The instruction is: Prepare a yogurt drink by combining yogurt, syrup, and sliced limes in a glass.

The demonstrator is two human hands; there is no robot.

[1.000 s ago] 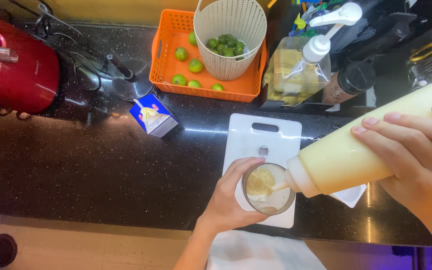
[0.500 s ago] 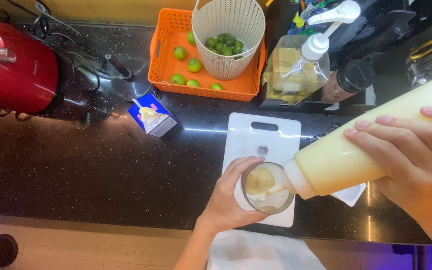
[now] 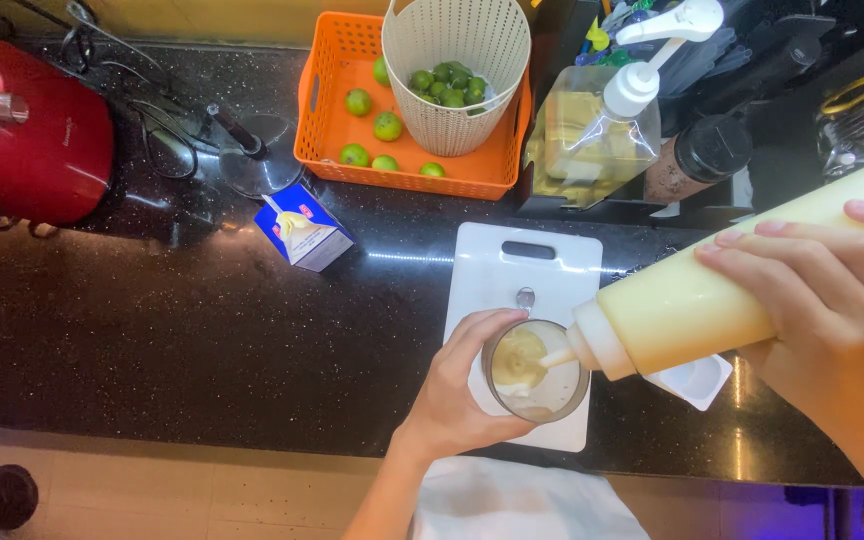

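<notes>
My left hand [image 3: 457,390] wraps around a clear cup [image 3: 536,372] that stands on a white cutting board [image 3: 524,275]. The cup holds a pale yellow cream. My right hand [image 3: 832,310] grips a large squeeze bottle [image 3: 712,295] of pale yellow liquid, tilted down to the left. Its white nozzle hangs over the cup's rim, and a thin stream runs into the cup.
On the black counter lie a small blue carton [image 3: 304,230], an orange basket [image 3: 332,100] with limes, and a cream perforated basket [image 3: 457,50] of limes inside it. A red appliance [image 3: 27,140] stands at the left, a pump bottle [image 3: 602,130] at the back. A small white lid [image 3: 697,380] lies under the bottle.
The squeeze bottle stays tilted over the cup and more cream has gone in. My right hand has shifted its fingers a little along the bottle. The left hand has not moved.
</notes>
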